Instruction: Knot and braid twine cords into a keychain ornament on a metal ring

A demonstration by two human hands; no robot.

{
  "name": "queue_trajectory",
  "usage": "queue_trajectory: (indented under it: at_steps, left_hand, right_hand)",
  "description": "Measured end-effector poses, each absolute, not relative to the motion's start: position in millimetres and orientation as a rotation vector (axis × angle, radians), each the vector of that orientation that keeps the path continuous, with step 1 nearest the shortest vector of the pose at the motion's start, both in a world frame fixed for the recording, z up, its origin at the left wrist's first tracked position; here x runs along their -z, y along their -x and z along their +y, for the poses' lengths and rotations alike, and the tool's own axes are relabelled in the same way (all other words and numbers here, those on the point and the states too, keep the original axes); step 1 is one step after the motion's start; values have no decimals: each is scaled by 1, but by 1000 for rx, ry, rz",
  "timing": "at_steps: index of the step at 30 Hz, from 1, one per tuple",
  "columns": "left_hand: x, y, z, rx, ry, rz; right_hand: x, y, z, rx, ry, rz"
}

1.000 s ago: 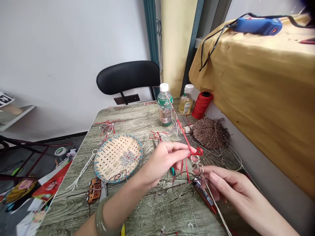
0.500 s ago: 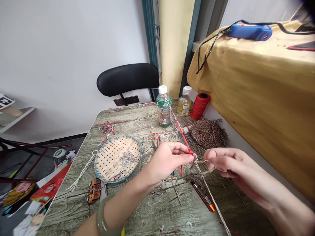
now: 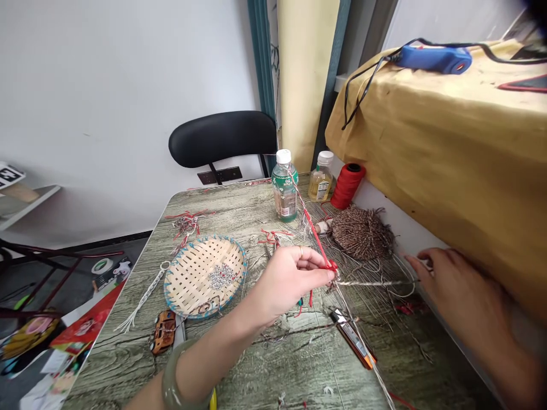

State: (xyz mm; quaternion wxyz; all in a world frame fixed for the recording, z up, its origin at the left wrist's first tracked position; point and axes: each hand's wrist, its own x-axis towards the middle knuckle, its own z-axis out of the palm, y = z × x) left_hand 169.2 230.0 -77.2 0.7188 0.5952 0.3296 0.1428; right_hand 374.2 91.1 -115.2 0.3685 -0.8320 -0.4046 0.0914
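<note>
My left hand (image 3: 299, 276) is closed, its thumb and fingers pinching a knotted red and beige cord (image 3: 317, 236) at the knot. From there the cord rises to the green-labelled bottle (image 3: 284, 191). Off to the right, my right hand (image 3: 457, 296), slightly blurred, pinches the end of a twisted beige strand (image 3: 371, 283) that stretches taut from the knot. More pale strands (image 3: 363, 336) hang from the knot toward the table's near edge. Below them lies a box cutter (image 3: 352, 339) with an orange end.
A woven basket (image 3: 188, 273) holding silver beads sits left of my left hand, with an orange toy car (image 3: 163, 332) nearby. Behind my hands are a brown yarn bundle (image 3: 363, 232), a red thread spool (image 3: 348, 186) and a small bottle (image 3: 321, 177). A yellow cloth (image 3: 427, 125) hangs at right.
My right hand has moved away to the right, drawing the beige strand out straight. A darker strand that it held near the knot now lies lower, over the table. My left hand stays at the knot.
</note>
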Motion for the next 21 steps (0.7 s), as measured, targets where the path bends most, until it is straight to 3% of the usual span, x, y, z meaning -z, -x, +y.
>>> queue_trajectory:
  at_steps: [3,10,12,17,21]
  left_hand:
    - [75,-169,230,-313,-1331,741]
    - [71,-167,228,-318,-1379,753]
    - [72,-167,229,-315,-1373,750]
    - [76,-166,230,-323,-1384,703]
    - [81,-166,229,-342,-1369,650]
  right_hand:
    - [107,-346,84,-184,2152,-1105]
    - [79,-291,95,-1066,1809,-1429]
    - [75,-294,99,-1154,1794,-1454]
    - [61,-315,107,-861,1866,-1516]
    - [56,-334,117,-309,2113,-1493]
